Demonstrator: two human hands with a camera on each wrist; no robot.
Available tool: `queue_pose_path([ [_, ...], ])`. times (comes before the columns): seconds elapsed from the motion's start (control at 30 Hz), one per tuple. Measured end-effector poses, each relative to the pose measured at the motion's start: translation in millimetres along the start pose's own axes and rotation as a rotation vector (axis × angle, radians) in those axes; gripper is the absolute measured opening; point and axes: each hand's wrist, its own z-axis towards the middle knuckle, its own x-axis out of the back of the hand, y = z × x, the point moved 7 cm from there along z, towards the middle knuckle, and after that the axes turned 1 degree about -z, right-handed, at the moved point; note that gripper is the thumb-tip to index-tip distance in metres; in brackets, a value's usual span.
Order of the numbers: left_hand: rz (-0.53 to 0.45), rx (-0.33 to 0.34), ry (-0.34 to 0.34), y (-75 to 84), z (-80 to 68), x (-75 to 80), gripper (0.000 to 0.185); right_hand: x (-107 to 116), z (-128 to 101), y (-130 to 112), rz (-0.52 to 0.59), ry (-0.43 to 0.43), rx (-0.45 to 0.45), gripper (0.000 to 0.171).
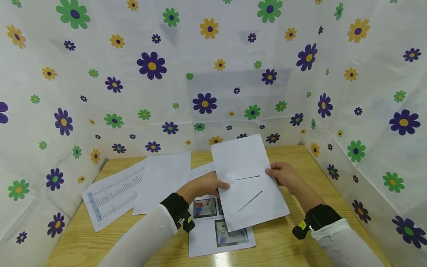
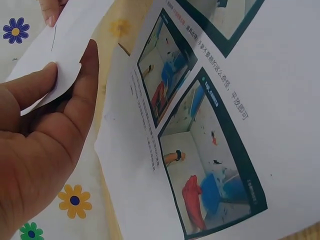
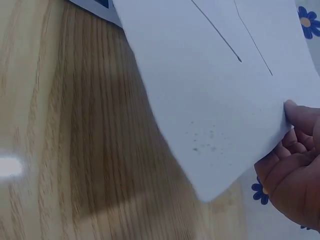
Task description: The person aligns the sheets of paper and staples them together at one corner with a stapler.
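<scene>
Both hands hold one white sheet of paper [image 1: 247,159] tilted up above the table. Two dark pen lines cross its middle, and small grey specks show near one corner in the right wrist view. My left hand [image 1: 208,184] pinches the left edge, thumb on the face and fingers behind. At the opposite edge my right hand [image 1: 283,177] pinches the sheet between thumb and curled fingers. Beneath it lies a printed page with photos [image 1: 202,237], partly covered by the held sheet; the left wrist view shows its dark-framed pictures [image 2: 215,160] and lines of text.
On the wooden table [image 1: 273,244], a page with a printed table [image 1: 115,193] lies at the left, overlapped by a blank white sheet [image 1: 166,178]. A flower-patterned curtain [image 1: 207,74] encloses the back and sides.
</scene>
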Motion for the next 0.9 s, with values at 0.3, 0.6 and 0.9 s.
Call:
queue_pose_path([
  [0.3, 0.018, -0.004, 0.098, 5.5, -9.9, 19.6, 0.056, -12, -3, -4, 0.047, 0.036, 0.024, 0.033],
  [0.6, 0.060, -0.051, 0.251, 22.6, -31.6, 47.7, 0.044, -26, -11, -21, 0.117, 0.038, 0.022, 0.035],
  [0.9, 0.166, -0.022, 0.359, 26.2, -62.2, 65.2, 0.030, -45, -18, -32, 0.104, -0.005, 0.001, 0.031],
])
